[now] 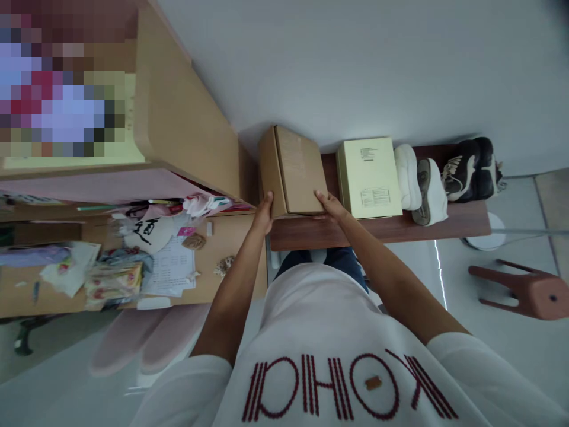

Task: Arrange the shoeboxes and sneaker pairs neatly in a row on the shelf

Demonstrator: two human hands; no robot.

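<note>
Our left hand [263,214] and right hand [331,206] grip a corrugated cardboard box [296,172] from both sides, fingers part-curled, at the left end of the dark wood-grain worktop [377,234]. Just beside it sits a smooth pale-yellow card box [368,178], then chunky white sneakers [427,193] and black sneakers [471,171].

Your shirt [311,320]: white, short sleeves.
Your lettering [351,385]: dark red, looped capitals, across chest.
Your jeans [329,261]: dark blue.
</note>
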